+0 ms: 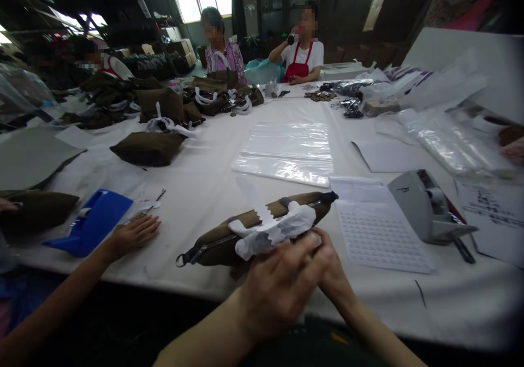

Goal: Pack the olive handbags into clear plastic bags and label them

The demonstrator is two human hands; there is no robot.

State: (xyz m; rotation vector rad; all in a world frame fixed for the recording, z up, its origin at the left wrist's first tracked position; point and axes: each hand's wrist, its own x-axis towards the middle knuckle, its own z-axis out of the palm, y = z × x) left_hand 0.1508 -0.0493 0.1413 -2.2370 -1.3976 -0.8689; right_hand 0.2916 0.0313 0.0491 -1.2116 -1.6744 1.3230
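Note:
An olive-brown bag (221, 235) with a zipper and a metal ring at its left end lies at the table's front edge. White tissue wrapping (282, 226) is bunched along its top, around the handle. My left hand (278, 285) is closed at the near side of the bag, its fingers pressed together by the wrapping. Close against it on the right, my right hand (329, 266) is closed too, fingertips meeting the left ones. Whatever small part sits between the fingers is hidden.
A co-worker's hand (137, 232) lies on the table beside a blue tape dispenser (96, 222). Clear plastic bags (286, 151) lie behind the bag. A printed sheet (376, 225) and a grey tape dispenser (426, 206) are at right. More brown bags (161, 105) are piled back left.

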